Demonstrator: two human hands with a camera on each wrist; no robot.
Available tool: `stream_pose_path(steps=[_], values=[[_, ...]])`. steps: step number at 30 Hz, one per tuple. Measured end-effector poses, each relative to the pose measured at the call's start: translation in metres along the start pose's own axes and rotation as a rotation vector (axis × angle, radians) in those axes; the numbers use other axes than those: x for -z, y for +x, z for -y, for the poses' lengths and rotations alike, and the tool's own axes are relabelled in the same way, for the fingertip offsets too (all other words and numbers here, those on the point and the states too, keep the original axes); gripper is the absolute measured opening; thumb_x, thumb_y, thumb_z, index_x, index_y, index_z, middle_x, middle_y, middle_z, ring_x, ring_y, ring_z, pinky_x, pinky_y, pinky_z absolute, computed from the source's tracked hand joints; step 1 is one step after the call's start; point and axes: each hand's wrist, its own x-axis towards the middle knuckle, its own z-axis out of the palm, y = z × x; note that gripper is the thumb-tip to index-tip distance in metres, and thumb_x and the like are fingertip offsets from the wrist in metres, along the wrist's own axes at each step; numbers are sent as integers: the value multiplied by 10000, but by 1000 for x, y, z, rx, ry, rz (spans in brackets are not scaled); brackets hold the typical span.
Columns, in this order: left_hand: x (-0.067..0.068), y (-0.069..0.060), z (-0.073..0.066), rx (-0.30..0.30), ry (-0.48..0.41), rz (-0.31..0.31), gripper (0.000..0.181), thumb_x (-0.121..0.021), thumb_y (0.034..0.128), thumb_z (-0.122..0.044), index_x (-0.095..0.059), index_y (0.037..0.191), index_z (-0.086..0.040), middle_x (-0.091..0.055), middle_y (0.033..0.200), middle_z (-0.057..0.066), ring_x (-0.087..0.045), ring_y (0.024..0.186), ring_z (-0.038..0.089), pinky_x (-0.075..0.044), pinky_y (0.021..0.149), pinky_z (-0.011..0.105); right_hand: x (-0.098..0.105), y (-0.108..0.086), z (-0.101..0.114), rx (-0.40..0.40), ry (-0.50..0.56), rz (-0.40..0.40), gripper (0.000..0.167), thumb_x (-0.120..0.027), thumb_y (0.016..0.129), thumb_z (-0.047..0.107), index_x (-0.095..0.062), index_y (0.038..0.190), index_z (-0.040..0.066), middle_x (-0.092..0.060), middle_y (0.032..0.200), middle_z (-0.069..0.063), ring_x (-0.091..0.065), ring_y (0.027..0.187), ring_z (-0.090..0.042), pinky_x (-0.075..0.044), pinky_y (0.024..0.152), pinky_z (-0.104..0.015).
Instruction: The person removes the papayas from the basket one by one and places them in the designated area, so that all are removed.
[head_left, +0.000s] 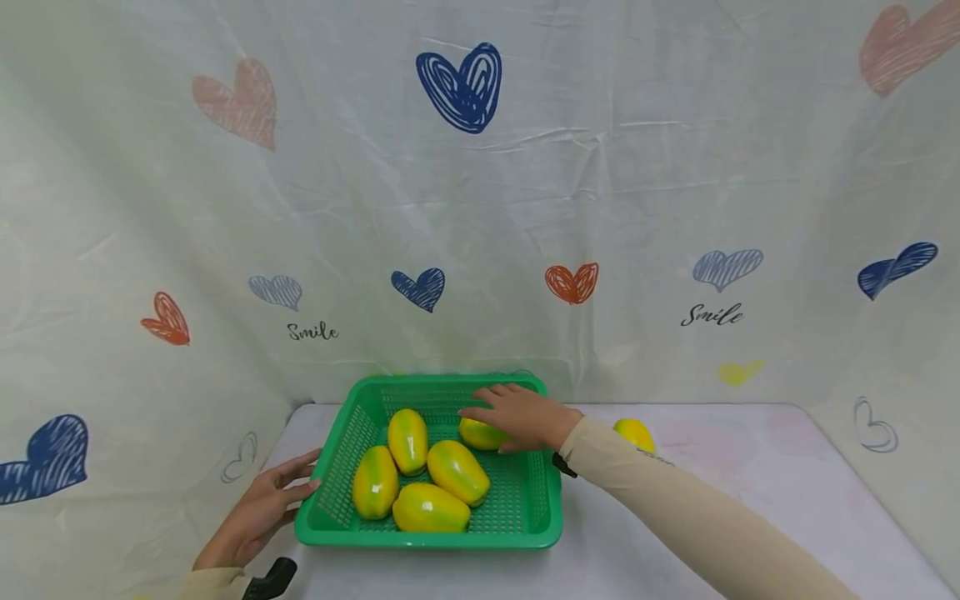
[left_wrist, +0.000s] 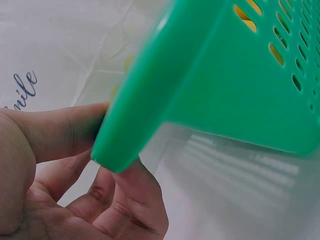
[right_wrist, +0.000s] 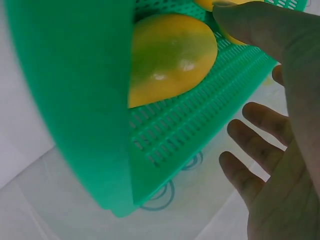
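A green plastic basket [head_left: 420, 540] holds several glossy yellow papaya-like fruits [head_left: 457, 472] with green streaks. At its left side, my left hand [head_left: 262, 508] pinches the rim, thumb on one face and curled fingers under the edge in the left wrist view. My right hand [head_left: 525, 417] reaches over the basket's right side with fingers spread, above a papaya-like fruit [head_left: 480, 435] near the back right corner. That fruit is partly hidden by the hand. In the right wrist view, the right thumb [right_wrist: 250, 25] overlaps a fruit; whether it touches cannot be told.
Another yellow fruit [head_left: 633, 433] lies on the white table [head_left: 735, 467] to the right of the basket, partly behind the right forearm. A pale curtain [head_left: 495, 208] printed with hearts hangs close behind the table and basket.
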Motion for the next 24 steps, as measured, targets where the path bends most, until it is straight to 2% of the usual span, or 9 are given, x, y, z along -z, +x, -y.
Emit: stream_pose_path(steps=[11, 24], values=[[-1, -2, 2, -14, -6, 5, 670, -632, 1050, -92, -316, 1623, 51, -416, 1511, 349, -633, 1024, 228, -586, 878, 408, -6, 16, 4, -23, -17, 79, 762, -837, 930, 352, -475, 1595, 264, -454, 1617, -60, -496, 1432, -261, -437, 1180, -419], [-1, -2, 2, -29, -12, -3, 670, -645, 1045, -105, -336, 1621, 40, -456, 1480, 322, -640, 1020, 218, -593, 878, 413, -11, 30, 10, -97, -42, 199, 754, -846, 919, 364, -483, 1580, 343, -427, 1625, 9, -479, 1438, -210, -419, 1189, -388]])
